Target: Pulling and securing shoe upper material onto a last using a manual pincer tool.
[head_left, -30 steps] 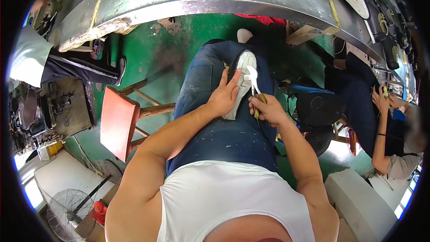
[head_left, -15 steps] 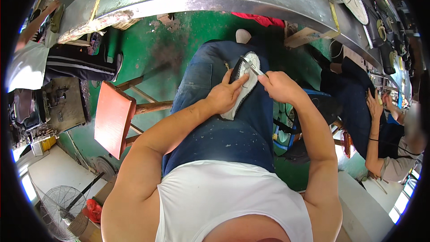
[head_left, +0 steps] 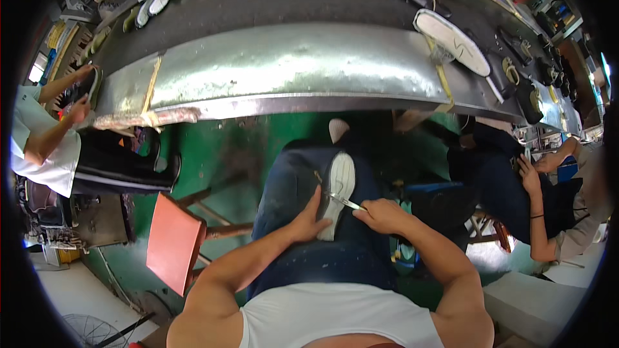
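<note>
Lengthwise, the white-soled, round-toed shoe [head_left: 343, 177] points just past twelve o'clock, sole up on dark blue cloth trousers [head_left: 277, 187]. At eight, the bare left hand [head_left: 305, 220] grips its edge; at four, the bare right hand [head_left: 380, 216] clasps a slim, shiny metal tool [head_left: 349, 203] that reaches across the sole. Farther out, a smooth, reddish-seated wooden stool [head_left: 173, 238] stands between eight and nine; a sheet-metal-edged bench [head_left: 290, 58] spans twelve, bearing a long whitish sole [head_left: 454, 40] at one.
</note>
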`<state>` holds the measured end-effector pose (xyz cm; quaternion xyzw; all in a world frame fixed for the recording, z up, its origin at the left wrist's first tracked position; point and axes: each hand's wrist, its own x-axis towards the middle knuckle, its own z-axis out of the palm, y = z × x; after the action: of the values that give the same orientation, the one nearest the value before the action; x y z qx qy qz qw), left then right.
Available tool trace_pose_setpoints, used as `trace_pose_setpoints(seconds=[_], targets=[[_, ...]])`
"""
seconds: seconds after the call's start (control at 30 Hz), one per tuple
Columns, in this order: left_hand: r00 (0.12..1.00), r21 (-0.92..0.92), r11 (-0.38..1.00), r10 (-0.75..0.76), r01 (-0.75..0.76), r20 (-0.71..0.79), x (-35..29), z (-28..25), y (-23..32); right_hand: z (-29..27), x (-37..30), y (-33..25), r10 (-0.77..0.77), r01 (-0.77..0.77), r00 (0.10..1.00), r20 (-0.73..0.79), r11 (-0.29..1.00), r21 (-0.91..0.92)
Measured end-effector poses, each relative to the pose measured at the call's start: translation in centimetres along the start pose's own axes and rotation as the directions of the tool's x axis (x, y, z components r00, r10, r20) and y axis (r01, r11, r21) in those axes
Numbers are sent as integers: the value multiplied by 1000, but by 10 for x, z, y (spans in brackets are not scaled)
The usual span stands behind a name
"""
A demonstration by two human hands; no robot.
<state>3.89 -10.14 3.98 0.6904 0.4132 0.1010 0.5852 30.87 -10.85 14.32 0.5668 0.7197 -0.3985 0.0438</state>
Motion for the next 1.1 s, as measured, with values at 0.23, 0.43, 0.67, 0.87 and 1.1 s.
trace_pose_setpoints(seconds=[0.23, 0.43, 0.67, 0.87, 1.1], targets=[[983, -815, 552, -140, 179, 121, -33, -88, 75, -86, -18, 12, 34, 163, 955, -295, 772, 615], [921, -717, 582, 182, -384, -346, -21, -213, 162, -167, 17, -1, 88, 220, 924, -372, 673, 706], [751, -458, 794, -3, -400, -661, 127, -408, 205, -255, 98, 12, 72, 93, 824, -561, 961, 260], [427, 548, 457, 348, 700, -835, 256, -520, 185, -367, 217, 35, 72, -18, 765, -640, 996, 90], [689, 832, 133, 499, 538, -526, 309, -535, 101, -483, 427, 17, 162, 45, 891, -424, 898, 438]])
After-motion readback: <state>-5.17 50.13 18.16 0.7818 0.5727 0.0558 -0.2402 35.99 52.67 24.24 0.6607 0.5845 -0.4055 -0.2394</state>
